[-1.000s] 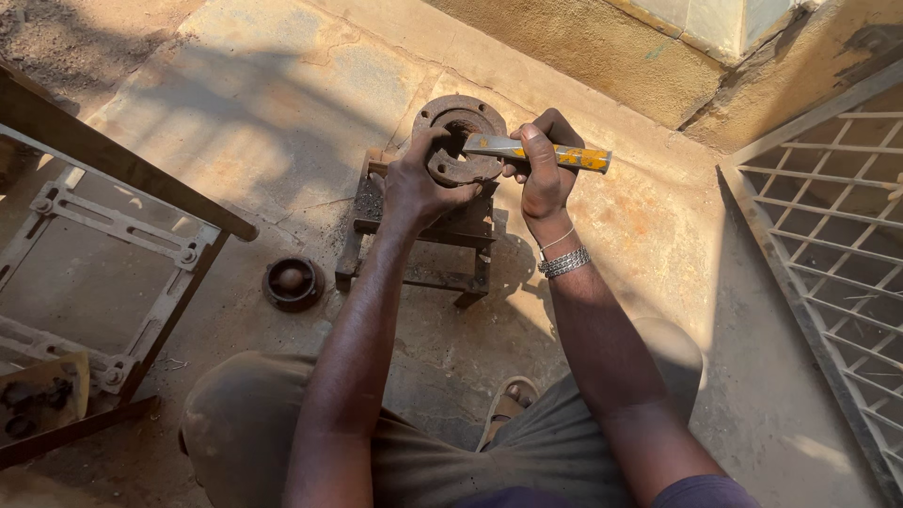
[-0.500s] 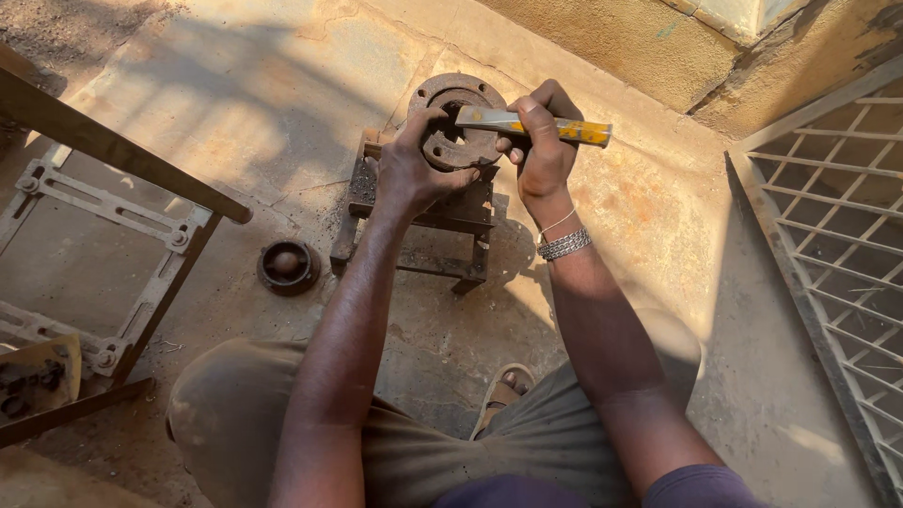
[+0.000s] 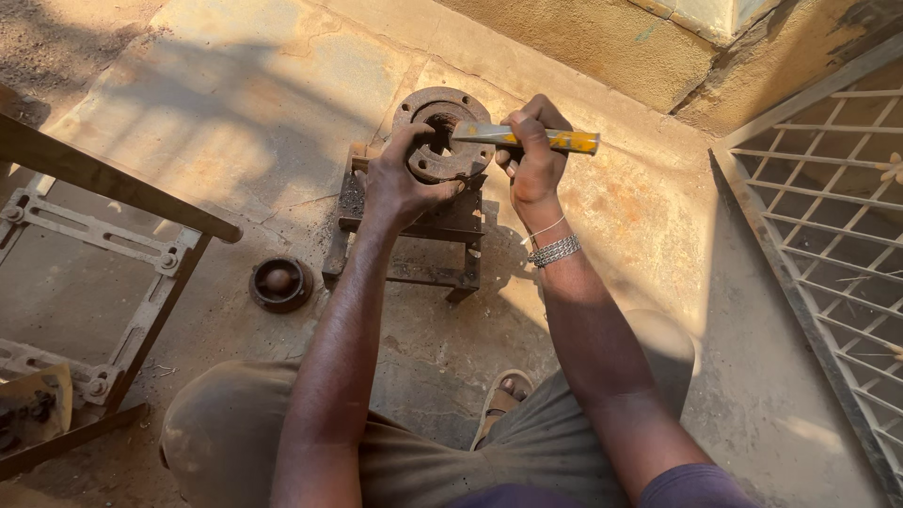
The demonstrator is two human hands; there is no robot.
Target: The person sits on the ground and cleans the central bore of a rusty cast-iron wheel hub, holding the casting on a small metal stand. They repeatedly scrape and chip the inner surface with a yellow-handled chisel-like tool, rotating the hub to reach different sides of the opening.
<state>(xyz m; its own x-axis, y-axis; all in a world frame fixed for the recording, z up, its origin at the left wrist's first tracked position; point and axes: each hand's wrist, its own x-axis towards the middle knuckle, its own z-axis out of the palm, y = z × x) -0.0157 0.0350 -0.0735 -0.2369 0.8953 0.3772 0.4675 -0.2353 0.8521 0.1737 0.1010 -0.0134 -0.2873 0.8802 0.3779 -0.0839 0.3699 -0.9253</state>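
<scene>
Your work surface is a stained, dusty concrete floor [image 3: 235, 113], half in shade. A low rusty metal stand [image 3: 414, 240] sits on it before your knees. Just left of the stand lies a small round bearing housing [image 3: 279, 283]. Further left, a bolted metal frame [image 3: 89, 282] rests on the concrete.

An outdoor repair yard is indicated by a rusty metal stand [image 3: 414, 230] on a stained concrete floor [image 3: 235, 103], with a metal frame [image 3: 103, 273] left of it.
</scene>
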